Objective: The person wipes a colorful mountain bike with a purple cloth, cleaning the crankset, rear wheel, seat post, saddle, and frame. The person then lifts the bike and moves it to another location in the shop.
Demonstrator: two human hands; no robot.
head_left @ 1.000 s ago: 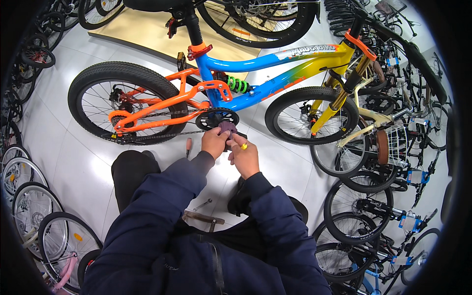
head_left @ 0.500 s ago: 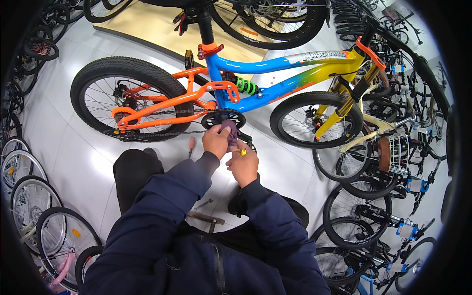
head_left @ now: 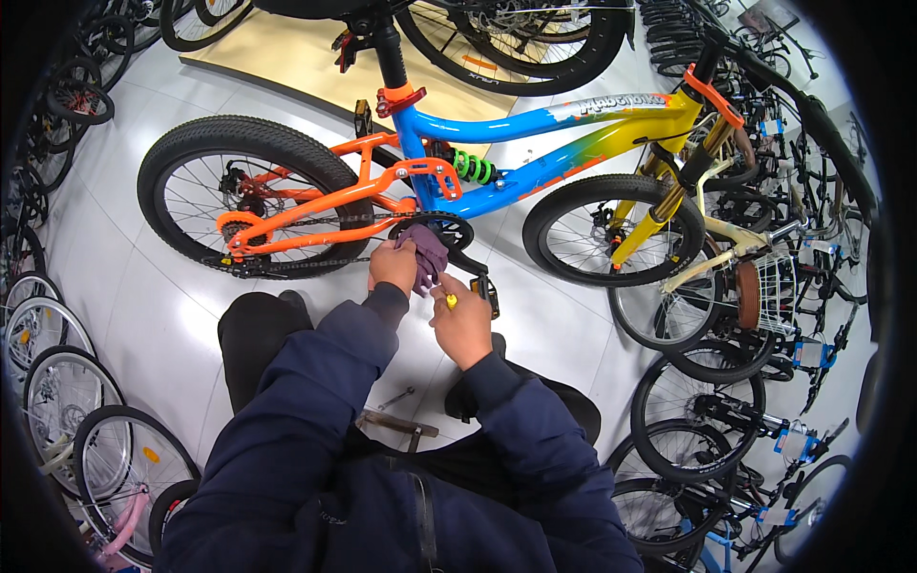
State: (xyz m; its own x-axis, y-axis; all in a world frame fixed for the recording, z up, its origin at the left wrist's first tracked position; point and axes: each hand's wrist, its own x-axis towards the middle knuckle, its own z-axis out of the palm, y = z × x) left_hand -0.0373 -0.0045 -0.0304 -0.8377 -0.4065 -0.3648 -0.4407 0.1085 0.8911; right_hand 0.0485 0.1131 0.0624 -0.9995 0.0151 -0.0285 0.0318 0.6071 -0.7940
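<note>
Head view: at the left, the rear wheel (head_left: pixel 151 186), its tyre above the left knee (head_left: pixel 253 334), with a strip of floor between. Left hand (head_left: pixel 392 265) gripping a purple cloth (head_left: pixel 428 256), which sits at the lower edge of the chainring (head_left: pixel 462 232); contact cannot be told. Wrench (head_left: pixel 395 399) on the floor, between the legs. Right hand (head_left: pixel 463 325) with fingers curled at the cloth's lower edge, a yellow piece (head_left: pixel 451 301) at them; whether they grip it cannot be told. Step in hand judged as cloth work by the chainring; next move probably calls for turning the cloth, fingers kept off the teeth. Pedal (head_left: pixel 484 289) just beside the right hand, limiting rightward travel; beyond it, floor shows up to the front wheel (head_left: pixel 535 229).
</note>
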